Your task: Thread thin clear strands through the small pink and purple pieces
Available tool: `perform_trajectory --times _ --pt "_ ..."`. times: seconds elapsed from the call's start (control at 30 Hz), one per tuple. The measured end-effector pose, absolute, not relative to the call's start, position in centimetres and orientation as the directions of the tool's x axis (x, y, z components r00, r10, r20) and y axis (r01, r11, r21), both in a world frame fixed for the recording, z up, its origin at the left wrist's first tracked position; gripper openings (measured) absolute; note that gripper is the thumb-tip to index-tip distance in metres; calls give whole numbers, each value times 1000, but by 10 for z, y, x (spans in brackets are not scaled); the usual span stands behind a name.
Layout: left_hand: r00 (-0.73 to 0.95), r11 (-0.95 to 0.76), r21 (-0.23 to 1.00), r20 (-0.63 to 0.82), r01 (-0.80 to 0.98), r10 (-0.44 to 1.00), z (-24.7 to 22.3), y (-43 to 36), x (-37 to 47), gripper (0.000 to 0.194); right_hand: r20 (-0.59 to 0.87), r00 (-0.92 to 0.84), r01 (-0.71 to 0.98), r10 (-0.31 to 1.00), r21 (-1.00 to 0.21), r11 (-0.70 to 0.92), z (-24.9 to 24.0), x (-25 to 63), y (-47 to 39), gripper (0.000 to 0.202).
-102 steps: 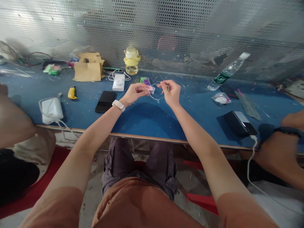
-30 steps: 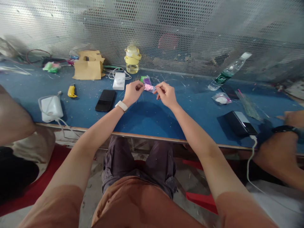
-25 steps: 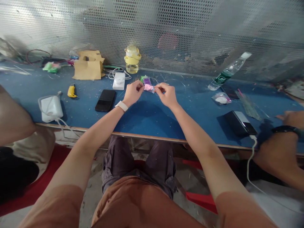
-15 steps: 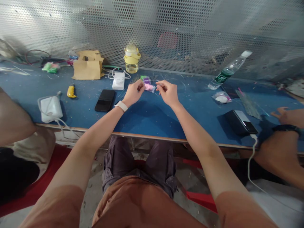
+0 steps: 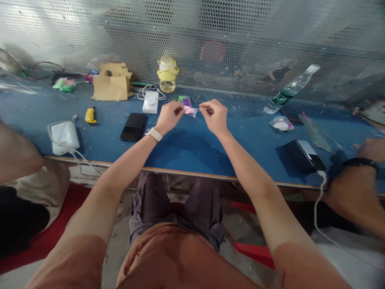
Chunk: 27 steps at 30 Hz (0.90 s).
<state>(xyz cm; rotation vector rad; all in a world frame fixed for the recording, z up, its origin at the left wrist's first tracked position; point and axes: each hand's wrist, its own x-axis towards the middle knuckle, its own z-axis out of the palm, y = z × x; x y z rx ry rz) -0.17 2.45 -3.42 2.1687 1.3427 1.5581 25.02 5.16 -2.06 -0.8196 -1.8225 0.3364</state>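
Take the one pink packet (image 5: 189, 110) as reference. Behind it lie one purple packet (image 5: 185, 101) and one green packet (image 5: 181, 97). Your right hand (image 5: 215, 116), just right of it, has its grip pinched on one thin clear strand (image 5: 197, 107). Your left hand (image 5: 169, 115) is at its left end; that grip's closure and hold cannot be told. The earlier wide loop no longer shows. The table (image 5: 192, 154) extends from it to the front edge.

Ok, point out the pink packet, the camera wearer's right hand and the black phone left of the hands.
Pink packet (image 5: 189, 110): head view, on its pink middle.
Right hand (image 5: 216, 116): head view, on the middle of the hand.
Black phone (image 5: 133, 127): head view, middle of its upward face.
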Motion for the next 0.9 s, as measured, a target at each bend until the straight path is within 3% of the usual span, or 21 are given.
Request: perform_trajectory --times 0.3,0.43,0.9 --pt "27 -592 608 685 530 728 -33 24 -2 20 629 -202 197 751 -725 660 -29 247 63 76" --pt "34 -583 638 659 503 751 -35 24 -1 21 595 -179 120 784 -777 617 -37 247 76 66" --pt "7 -534 674 618 511 786 -42 28 -2 15 467 -233 82 853 -864 496 -39 246 80 33"
